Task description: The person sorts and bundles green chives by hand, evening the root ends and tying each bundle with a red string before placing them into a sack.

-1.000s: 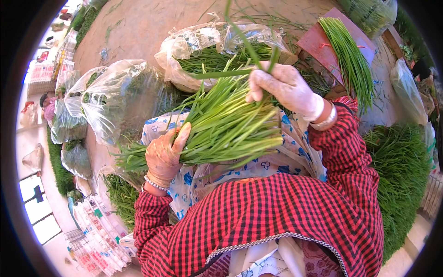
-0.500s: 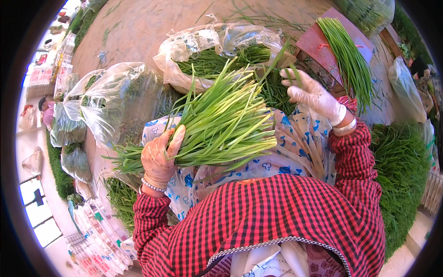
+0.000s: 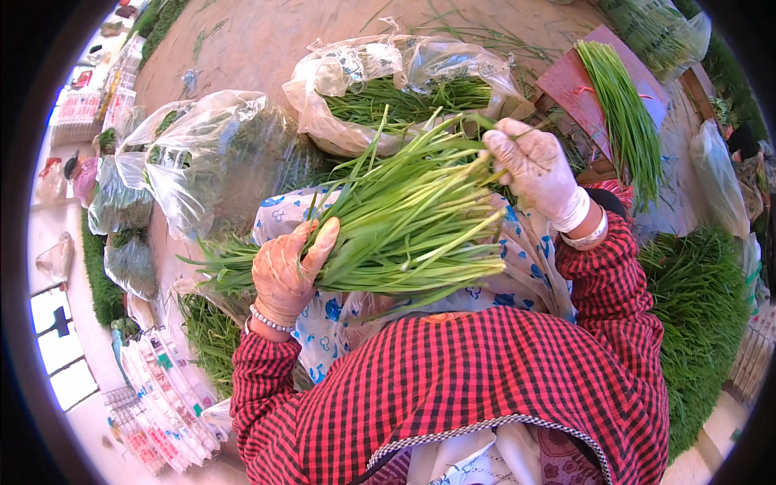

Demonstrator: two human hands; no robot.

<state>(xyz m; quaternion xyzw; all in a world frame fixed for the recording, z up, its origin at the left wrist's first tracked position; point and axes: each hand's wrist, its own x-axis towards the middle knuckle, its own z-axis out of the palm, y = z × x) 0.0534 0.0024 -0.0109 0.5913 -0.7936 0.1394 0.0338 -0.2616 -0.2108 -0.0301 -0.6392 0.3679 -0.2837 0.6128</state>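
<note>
A loose bunch of garlic chives [image 3: 412, 230] lies across my lap, its pale cut ends toward the right and its green leaf tips toward the left. My gloved left hand [image 3: 284, 273] is closed round the leafy part, thumb on top. At the upper right of the bunch, my gloved right hand [image 3: 537, 171] is pinched on a few chive stalks by their ends; a thin leaf sticks out past its fingers. Under the bunch, a clear plastic apron with blue prints [image 3: 331, 315] covers my lap.
An open plastic bag [image 3: 303, 97] of chives stands just beyond my hands. A tied clear bag [image 3: 190, 153] sits to its left. On a reddish board [image 3: 558, 85] at the far right rests a bundled bunch [image 3: 622, 121]. Heaped greens [image 3: 699, 339] lie beside my right arm.
My right hand, earlier raised off the bunch with fingers apart, has come down and left to the pale ends and closed on some stalks. The left hand keeps its hold.
</note>
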